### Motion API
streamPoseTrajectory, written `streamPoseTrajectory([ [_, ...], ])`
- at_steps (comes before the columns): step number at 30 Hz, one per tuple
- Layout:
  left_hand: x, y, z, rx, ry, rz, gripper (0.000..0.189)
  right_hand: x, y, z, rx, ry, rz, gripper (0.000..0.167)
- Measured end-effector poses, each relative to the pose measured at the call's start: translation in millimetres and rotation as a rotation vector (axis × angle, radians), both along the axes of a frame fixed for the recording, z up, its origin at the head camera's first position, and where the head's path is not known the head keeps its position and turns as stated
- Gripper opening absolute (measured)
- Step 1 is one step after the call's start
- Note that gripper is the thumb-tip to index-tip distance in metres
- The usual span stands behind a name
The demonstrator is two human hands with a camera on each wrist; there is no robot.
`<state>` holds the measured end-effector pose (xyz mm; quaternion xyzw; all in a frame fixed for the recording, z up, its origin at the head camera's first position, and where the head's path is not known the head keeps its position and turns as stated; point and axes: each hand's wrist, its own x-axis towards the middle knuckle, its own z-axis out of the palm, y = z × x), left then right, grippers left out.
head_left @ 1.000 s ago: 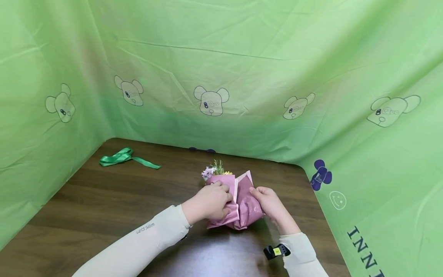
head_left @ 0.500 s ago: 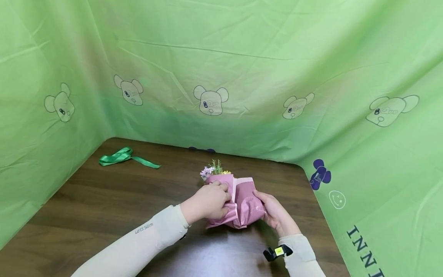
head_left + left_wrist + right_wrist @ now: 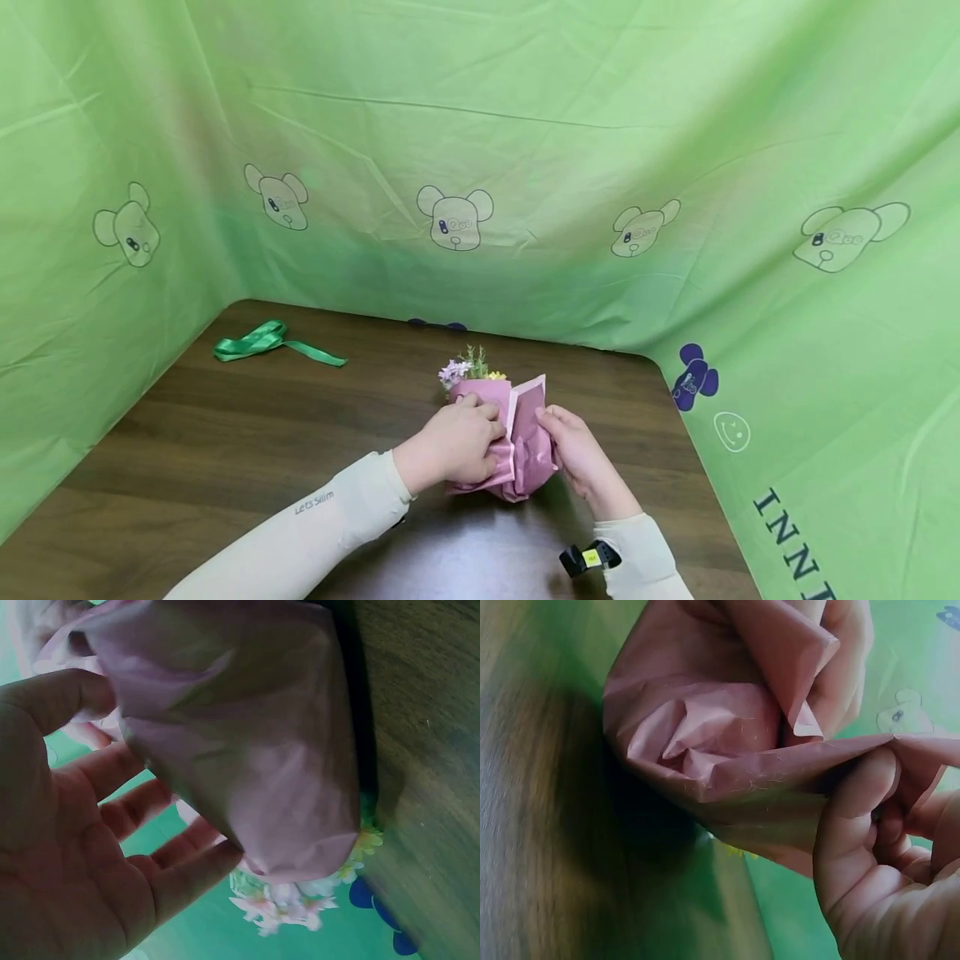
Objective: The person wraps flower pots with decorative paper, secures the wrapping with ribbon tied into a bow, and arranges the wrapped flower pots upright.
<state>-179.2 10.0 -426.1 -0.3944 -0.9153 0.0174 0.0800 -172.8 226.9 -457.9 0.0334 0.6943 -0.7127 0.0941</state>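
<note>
A small bouquet lies on the table, wrapped in pink paper (image 3: 534, 454). Lilac flowers (image 3: 453, 372), yellow blooms and green sprigs poke out at its far end. My left hand (image 3: 457, 437) holds the wrapped bundle, its fingers over the folded left flap; the left wrist view shows thumb and fingers around the paper's edge (image 3: 247, 742). On the other side, my right hand (image 3: 577, 450) pinches the free right flap, which stands up from the bundle. Close up in the right wrist view, thumb and curled fingers grip that flap's edge (image 3: 855, 754). Stems are hidden inside the paper.
A green satin ribbon (image 3: 258, 340) lies loosely looped at the back left of the brown wooden table (image 3: 225, 450). Green printed cloth (image 3: 465, 133) encloses the table at the back and both sides. A black strap (image 3: 590, 558) hangs at my right wrist.
My right hand first opens up along the right flap, then pinches its edge again and draws it a little left and upright. The left hand stays nearly in place on the bundle.
</note>
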Motion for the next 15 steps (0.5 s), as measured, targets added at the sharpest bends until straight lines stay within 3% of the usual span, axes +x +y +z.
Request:
streamPoseTrajectory([
  [4,-2.1,-3.3,-1.0,-0.008,-0.035,0.005,0.043,0.6,-5,6.0,-0.015,0.017,-0.001,0.029],
  [9,-6.5,-9.0,-4.9,0.069,-0.1,0.007,0.037,-0.7,-8,12.1,-0.067,0.015,0.008,0.028],
  [15,-6.9,-12.7,-10.0,0.162,-0.088,0.029,0.03,-1.1,-15,13.3,-0.038,0.03,0.011,0.028],
])
